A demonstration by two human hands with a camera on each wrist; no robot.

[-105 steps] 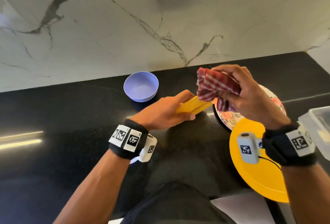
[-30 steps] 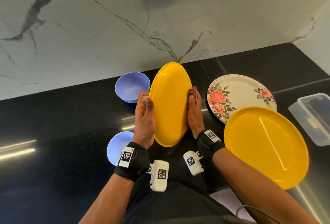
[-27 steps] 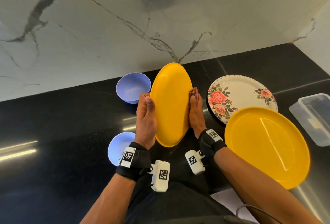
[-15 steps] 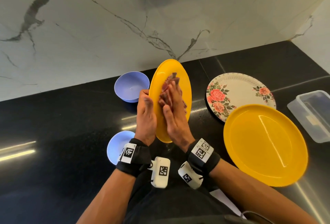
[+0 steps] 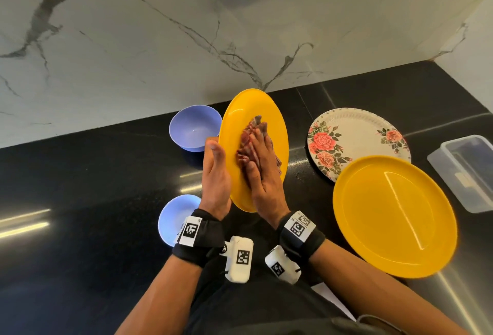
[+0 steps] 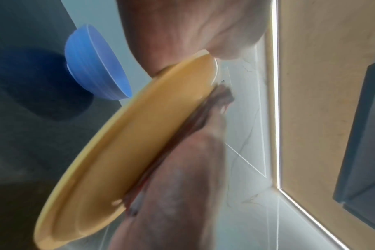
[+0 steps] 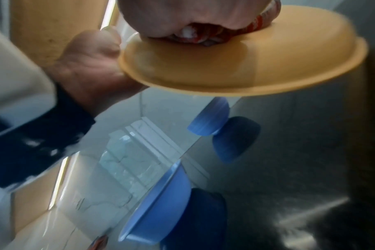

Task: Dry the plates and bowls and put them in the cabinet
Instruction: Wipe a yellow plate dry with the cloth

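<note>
You hold the yellow plate (image 5: pixel 253 148) up on edge above the bench (image 5: pixel 93 201) so the cloth (image 5: pixel 249 142) can reach its face. Your left hand (image 5: pixel 214 174) grips the rim, thumb over the edge — your right hand (image 5: pixel 262 172) lies nearly flat, fingers pressing the cloth against the plate. The other dishes wait on the bench.

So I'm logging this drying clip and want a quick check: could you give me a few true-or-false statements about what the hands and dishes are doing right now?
1. The left hand holds a yellow plate on edge. True.
2. The right hand presses a red checked cloth against that plate. True.
3. Both purple bowls are stacked. False: the far bowl and near bowl sit apart.
4. The floral plate is being wiped. False: it lies on the counter.
</note>
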